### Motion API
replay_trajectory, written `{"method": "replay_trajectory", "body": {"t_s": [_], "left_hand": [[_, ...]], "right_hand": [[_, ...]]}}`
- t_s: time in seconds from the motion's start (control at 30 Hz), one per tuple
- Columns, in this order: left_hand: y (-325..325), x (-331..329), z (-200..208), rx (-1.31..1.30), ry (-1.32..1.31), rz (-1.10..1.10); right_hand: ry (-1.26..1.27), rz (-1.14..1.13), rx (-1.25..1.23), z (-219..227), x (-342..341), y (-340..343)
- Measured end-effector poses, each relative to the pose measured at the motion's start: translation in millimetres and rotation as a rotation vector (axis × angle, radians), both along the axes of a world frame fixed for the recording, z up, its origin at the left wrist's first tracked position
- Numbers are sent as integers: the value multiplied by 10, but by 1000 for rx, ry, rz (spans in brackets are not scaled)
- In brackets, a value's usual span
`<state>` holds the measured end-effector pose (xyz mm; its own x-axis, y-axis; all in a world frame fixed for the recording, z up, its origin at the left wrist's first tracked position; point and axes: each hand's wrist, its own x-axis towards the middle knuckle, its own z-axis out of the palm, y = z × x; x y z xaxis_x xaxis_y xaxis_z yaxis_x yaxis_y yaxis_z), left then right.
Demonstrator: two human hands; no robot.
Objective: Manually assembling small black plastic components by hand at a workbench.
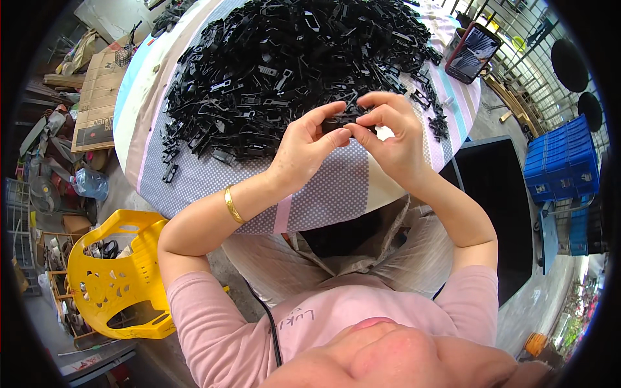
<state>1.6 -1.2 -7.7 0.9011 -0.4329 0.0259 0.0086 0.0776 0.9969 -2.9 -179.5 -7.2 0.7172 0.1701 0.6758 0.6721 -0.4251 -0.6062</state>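
Observation:
A large heap of small black plastic parts (259,71) covers most of the round table. At the heap's near edge my two hands meet over one small black plastic part (334,123). My left hand (307,145) pinches it between thumb and fingers from the left. From the right, my right hand (394,136) grips its other end, thumb and fingertips closed. The fingers cover much of the part, so its full shape is hidden. A gold bangle (233,204) circles my left wrist.
A patterned tablecloth (259,194) lies under the heap. At the table's right edge stands a phone (473,53). A yellow plastic chair (116,278) is at left, blue crates (561,161) and a black bin (495,194) at right, and a cardboard box (97,97) far left.

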Motion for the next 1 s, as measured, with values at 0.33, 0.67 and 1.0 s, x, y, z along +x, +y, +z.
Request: {"method": "replay_trajectory", "body": {"t_s": [0.33,0.67,1.0], "left_hand": [[72,39,158,-247,33,-165],[192,171,296,23,-364,-229],[1068,1083,264,1446,-756,639]], "right_hand": [[743,422,296,183,-8,-179],[769,413,304,205,38,-346],[658,879,-645,427,-214,-357]]}}
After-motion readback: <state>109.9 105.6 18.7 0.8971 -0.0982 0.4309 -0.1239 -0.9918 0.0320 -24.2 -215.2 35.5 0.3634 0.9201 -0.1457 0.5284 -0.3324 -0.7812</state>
